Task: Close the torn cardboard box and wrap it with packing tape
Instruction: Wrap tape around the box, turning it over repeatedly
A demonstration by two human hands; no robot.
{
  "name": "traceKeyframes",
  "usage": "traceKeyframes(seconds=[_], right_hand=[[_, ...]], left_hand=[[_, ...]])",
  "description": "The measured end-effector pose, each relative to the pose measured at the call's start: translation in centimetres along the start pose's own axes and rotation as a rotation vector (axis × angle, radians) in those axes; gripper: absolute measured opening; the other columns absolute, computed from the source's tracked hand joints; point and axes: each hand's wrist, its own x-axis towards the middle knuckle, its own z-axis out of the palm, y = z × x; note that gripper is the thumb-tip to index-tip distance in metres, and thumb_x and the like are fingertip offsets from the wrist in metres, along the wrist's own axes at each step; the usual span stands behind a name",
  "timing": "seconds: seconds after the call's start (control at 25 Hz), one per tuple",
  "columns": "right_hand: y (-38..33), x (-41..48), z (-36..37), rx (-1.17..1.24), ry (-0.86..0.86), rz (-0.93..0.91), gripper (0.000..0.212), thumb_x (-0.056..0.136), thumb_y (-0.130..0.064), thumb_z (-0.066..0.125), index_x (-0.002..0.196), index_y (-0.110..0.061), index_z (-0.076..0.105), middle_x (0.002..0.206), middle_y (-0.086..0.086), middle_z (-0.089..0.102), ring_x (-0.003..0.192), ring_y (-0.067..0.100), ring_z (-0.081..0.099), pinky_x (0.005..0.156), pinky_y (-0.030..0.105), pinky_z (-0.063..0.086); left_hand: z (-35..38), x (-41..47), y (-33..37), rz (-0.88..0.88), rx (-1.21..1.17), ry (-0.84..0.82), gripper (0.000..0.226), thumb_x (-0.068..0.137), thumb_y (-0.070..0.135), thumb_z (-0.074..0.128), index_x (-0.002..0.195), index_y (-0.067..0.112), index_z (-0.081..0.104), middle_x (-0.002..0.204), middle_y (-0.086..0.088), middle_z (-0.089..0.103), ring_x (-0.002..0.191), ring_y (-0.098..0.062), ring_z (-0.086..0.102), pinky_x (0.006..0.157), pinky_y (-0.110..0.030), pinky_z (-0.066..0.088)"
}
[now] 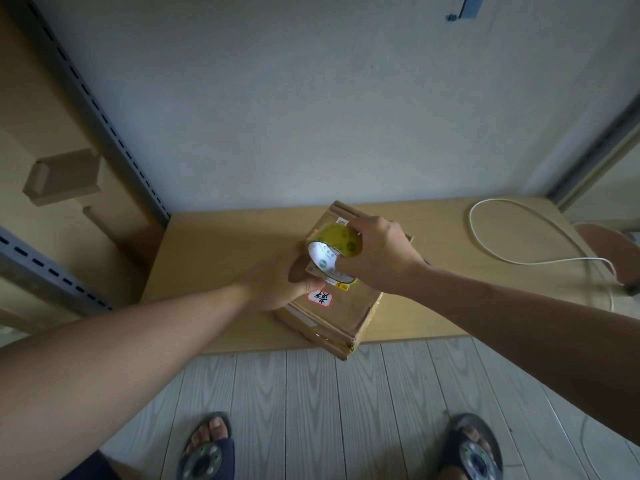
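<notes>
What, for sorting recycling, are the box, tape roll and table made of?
By looks: box, matte brown cardboard, creased at its edges; tape roll, glossy yellowish translucent film, likely plastic, on a white printed core, perhaps paper; table, smooth pale wood-look board, possibly laminate.

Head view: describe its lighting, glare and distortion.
Head view: dim, flat light. The white core of the tape roll is blown out by glare. A dark shadow lies on the box beside the left hand. Wide-angle distortion splays the shelf rail outward. The picture is slightly soft overall.
</notes>
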Motion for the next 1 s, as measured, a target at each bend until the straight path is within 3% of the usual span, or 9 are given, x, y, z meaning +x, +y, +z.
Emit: traceKeyframes(seconds=[0.08,0.16,0.28,0.4,0.48,0.6,0.8,1.0], right_hand=[[0.4,-1.1,-1.2,-0.041,-0.039,0.026,0.017,0.067,-0.024,0.072,0.074,-0.015,0.06,0.07,0.0,0.059,0.063,0.019,0.054,0.05,0.029,0.044],[0.8,-2.3,-2.3,-0.058,-0.072,0.05,0.015,0.067,-0.025,0.071,0.072,-0.019,0.059,0.071,-0.001,0.06,0.061,0.019,0.055,0.049,0.029,0.046],[1.1,-3.6,-3.6,-0.102,-0.112,0.075,0.012,0.069,-0.024,0.07,0.077,-0.021,0.062,0.074,-0.002,0.062,0.063,0.019,0.058,0.049,0.028,0.045],[1.9,-4.9,-4.7,-0.134,-0.121,0.082,0.014,0.07,-0.033,0.069,0.077,-0.023,0.061,0.073,-0.005,0.062,0.066,0.019,0.06,0.05,0.027,0.045],[3.0,-6.1,-5.2,-0.174,-0.127,0.111,0.025,0.065,-0.044,0.066,0.07,-0.021,0.058,0.069,-0.004,0.06,0.064,0.022,0.058,0.05,0.029,0.044],[4.9,-7.8,-5.1,-0.245,-0.134,0.168,0.021,0.068,-0.036,0.069,0.074,-0.018,0.06,0.071,-0.002,0.06,0.067,0.024,0.059,0.055,0.034,0.05],[5.7,-10.0,-4.3,-0.196,-0.177,0.133,0.033,0.074,-0.034,0.07,0.06,-0.022,0.043,0.057,-0.005,0.045,0.052,0.015,0.042,0.049,0.027,0.035],[7.2,-10.2,-3.7,-0.197,-0.196,0.142,0.036,0.076,-0.04,0.069,0.061,-0.024,0.041,0.06,-0.004,0.046,0.055,0.016,0.043,0.05,0.027,0.034]], left_hand=[[0.1,0.0,0.0,0.009,0.013,-0.025,0.09,0.09,0.053,0.07,0.157,0.05,0.011,0.141,0.027,0.051,0.133,-0.005,0.047,0.101,-0.024,0.036],[0.0,-0.2,0.0,0.018,0.038,-0.043,0.091,0.091,0.056,0.065,0.157,0.051,0.003,0.148,0.027,0.041,0.14,-0.008,0.04,0.103,-0.025,0.033],[-0.1,-0.4,0.2,0.002,0.064,-0.064,0.093,0.086,0.068,0.057,0.156,0.053,-0.003,0.156,0.015,0.041,0.138,-0.017,0.046,0.096,-0.028,0.037],[-0.1,-0.3,0.6,-0.017,0.108,-0.089,0.093,0.082,0.076,0.051,0.153,0.058,-0.008,0.147,0.011,0.051,0.118,-0.021,0.059,0.087,-0.031,0.044],[-0.1,0.0,0.5,-0.044,0.107,-0.084,0.095,0.078,0.083,0.05,0.147,0.065,-0.012,0.148,0.013,0.051,0.123,-0.021,0.057,0.095,-0.033,0.045],[0.0,0.4,0.1,-0.056,0.103,-0.079,0.098,0.06,0.099,0.047,0.132,0.077,-0.016,0.156,0.013,0.042,0.136,-0.021,0.05,0.105,-0.033,0.043],[0.1,0.9,-0.8,0.006,0.112,-0.099,0.112,0.053,0.105,0.038,0.145,0.066,-0.014,0.165,0.014,0.021,0.15,-0.021,0.03,0.116,-0.032,0.033],[0.1,1.0,-1.1,0.022,0.102,-0.107,0.105,0.056,0.105,0.037,0.14,0.071,-0.015,0.165,0.016,0.017,0.152,-0.021,0.026,0.121,-0.036,0.028]])
